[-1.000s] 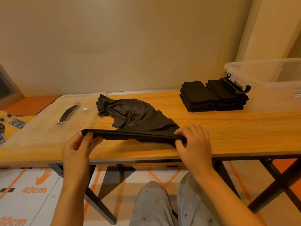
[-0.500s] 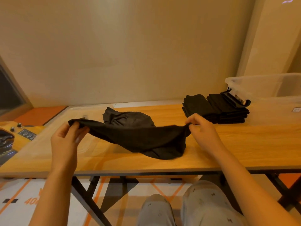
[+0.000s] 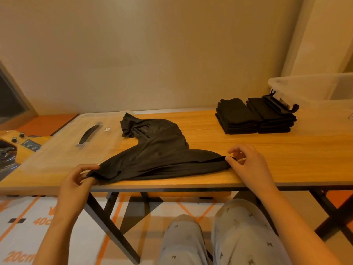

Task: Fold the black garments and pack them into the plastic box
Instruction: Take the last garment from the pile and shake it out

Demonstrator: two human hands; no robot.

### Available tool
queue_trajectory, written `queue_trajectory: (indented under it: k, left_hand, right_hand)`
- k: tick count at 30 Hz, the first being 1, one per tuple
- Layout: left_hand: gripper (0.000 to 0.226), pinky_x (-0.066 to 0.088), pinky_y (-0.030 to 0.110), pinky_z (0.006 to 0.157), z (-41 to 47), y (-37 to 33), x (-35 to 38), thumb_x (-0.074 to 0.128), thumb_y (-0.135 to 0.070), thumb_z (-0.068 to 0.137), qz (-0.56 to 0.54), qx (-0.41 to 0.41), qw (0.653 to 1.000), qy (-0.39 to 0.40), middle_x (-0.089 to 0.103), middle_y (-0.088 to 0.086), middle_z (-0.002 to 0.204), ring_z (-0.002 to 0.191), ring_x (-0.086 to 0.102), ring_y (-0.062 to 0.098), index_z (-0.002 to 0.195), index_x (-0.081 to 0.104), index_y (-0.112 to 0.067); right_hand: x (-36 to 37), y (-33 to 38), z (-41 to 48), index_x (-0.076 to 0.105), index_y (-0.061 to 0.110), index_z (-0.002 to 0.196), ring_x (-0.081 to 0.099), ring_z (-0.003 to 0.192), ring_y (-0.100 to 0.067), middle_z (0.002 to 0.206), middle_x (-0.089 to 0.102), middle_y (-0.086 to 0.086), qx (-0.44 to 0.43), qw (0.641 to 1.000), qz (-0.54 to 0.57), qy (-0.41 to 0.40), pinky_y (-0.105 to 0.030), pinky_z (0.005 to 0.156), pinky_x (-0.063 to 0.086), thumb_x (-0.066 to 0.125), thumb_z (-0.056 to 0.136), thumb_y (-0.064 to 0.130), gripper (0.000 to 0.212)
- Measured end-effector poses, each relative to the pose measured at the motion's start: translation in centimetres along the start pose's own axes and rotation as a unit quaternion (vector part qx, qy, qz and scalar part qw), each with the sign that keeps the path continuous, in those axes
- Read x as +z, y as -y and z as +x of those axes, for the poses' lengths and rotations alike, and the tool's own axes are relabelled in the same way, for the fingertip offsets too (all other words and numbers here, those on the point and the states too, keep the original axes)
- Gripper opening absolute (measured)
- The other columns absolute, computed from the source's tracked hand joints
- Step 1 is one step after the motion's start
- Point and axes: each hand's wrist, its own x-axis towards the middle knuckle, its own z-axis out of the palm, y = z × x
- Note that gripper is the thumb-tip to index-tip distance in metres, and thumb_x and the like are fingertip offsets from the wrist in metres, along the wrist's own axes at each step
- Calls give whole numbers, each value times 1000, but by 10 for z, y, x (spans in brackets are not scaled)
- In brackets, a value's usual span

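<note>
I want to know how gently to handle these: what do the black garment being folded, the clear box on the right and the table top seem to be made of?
Black garment: thin soft fabric, mostly matte; it drapes and creases.
Clear box: translucent plastic; its sides are see-through.
Table top: wood or wood-look laminate, smooth; grain lines show, which one is unclear.

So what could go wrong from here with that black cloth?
The garment lies at the near edge of the table, pinched only at its ends by the left hand and right hand; a slip might drop it over. Its far part is bunched up near the clear lid, so a fold now may trap creases.
</note>
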Motion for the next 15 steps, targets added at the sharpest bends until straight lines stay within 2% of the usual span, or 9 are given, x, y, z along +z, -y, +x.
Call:
queue_trajectory:
  k: [2, 4, 8, 10, 12, 15]
  left_hand:
    - [37, 46, 42, 94, 1, 3, -2, 55, 10, 87, 36, 11, 999, -1, 59, 6, 120, 114, 54, 25, 101, 65, -23]
    - [35, 44, 34, 89, 0, 2, -3, 59, 11, 84, 72, 29, 997, -6, 57, 7, 120, 112, 50, 19, 102, 65, -18]
    - [31, 45, 14, 68, 1, 4, -10, 68, 9, 78, 141, 80, 987, 13, 58, 4, 108, 90, 51, 17, 93, 68, -19]
    - [31, 44, 7, 70, 3, 4, -15, 67, 8, 79, 147, 97, 984, 6, 61, 4, 100, 85, 53, 15, 91, 67, -20]
    - [28, 47, 11, 73, 4, 2, -17, 66, 8, 81, 127, 105, 986, 3, 65, 4, 95, 87, 58, 17, 94, 68, -17]
    - [28, 48, 32, 87, 3, 2, -14, 64, 9, 81, 106, 100, 989, 27, 68, 0, 93, 92, 63, 16, 94, 68, -15]
  right_hand:
    - [1, 1, 0, 58, 29, 106, 54, 85, -5, 104, 51, 10, 18, 1000, -4, 6, -14, 69, 43, 69, 86, 22, 24]
    - [2, 0, 0, 61, 28, 109, 53, 88, -5, 106, 51, 9, 28, 999, -18, 24, -14, 71, 41, 69, 86, 21, 25]
    - [-1, -4, -1, 64, 28, 96, 53, 82, -4, 97, 59, 8, 18, 998, -48, 43, -13, 66, 38, 65, 89, 19, 11]
    - [-9, -3, 0, 64, 25, 98, 56, 76, -2, 92, 61, 8, 24, 1000, -15, 3, -13, 62, 38, 62, 91, 18, 10]
    - [-18, -2, 4, 64, 23, 101, 61, 73, -2, 88, 63, 7, 44, 998, 35, -42, -14, 61, 41, 60, 92, 16, 12]
    - [-25, -6, 5, 64, 21, 104, 61, 76, 0, 92, 62, 7, 52, 995, 46, -65, -10, 61, 38, 60, 91, 13, 15]
